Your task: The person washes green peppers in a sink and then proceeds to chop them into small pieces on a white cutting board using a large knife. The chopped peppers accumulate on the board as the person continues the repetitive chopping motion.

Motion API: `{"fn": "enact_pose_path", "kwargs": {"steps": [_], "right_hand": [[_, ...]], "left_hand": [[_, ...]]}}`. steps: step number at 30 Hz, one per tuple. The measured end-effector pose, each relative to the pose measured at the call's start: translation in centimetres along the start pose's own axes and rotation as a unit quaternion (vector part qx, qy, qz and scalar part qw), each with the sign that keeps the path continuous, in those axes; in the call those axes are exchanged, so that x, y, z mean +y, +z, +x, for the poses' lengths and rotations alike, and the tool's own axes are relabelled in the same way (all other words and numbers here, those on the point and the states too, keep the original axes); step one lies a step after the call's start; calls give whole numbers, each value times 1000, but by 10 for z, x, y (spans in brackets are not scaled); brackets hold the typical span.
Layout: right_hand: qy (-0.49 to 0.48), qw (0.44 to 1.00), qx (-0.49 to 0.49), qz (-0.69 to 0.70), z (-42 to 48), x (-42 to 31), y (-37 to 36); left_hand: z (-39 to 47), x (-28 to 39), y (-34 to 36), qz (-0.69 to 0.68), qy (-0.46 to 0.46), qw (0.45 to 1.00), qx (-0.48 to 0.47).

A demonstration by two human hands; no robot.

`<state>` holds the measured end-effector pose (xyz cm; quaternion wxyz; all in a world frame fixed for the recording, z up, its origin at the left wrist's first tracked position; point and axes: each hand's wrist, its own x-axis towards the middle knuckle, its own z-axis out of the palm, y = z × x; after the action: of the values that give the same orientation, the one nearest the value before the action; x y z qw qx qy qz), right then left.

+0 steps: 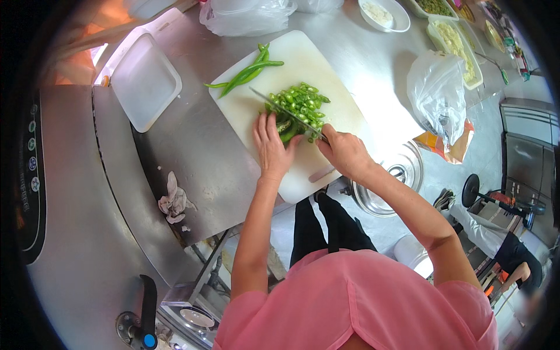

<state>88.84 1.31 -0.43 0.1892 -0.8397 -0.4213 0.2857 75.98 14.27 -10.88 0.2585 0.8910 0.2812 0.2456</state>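
Note:
A white cutting board (302,57) lies on a steel counter. My right hand (348,153) is closed around the handle of a kitchen knife (291,113), whose blade stands over the green peppers near the board's middle. On the blade's near side my left hand (273,146) presses on long pepper pieces (289,131), its fingertips close to the blade. Sliced green pepper rings (302,103) are heaped on the far side. Several whole green peppers (251,72) lie crossed at the board's far left corner.
A translucent plastic lid or tray (146,83) and a crumpled cloth or glove (174,199) lie left. Plastic bags (247,15), a white bowl (396,19) and a container of pale chopped food (455,48) stand beyond. A round metal lid (398,175) is below right; another person (509,249) is far right.

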Motion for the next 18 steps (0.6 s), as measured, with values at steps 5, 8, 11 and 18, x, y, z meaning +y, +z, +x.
{"fn": "enact_pose_path", "kwargs": {"steps": [5,8,11,18], "right_hand": [[8,999,-20,-30,0,-15,-5],[22,998,-41,-51,6,-19,-12],[23,996,-62,-67,8,-18,-9],[6,998,-5,-63,19,-4,43]], "left_hand": [[-7,1,2,7,-1,1000,6],[-9,4,-1,-1,2,1000,8],[-10,1,4,23,0,1000,-7],[-13,-4,13,41,12,999,1]]}}
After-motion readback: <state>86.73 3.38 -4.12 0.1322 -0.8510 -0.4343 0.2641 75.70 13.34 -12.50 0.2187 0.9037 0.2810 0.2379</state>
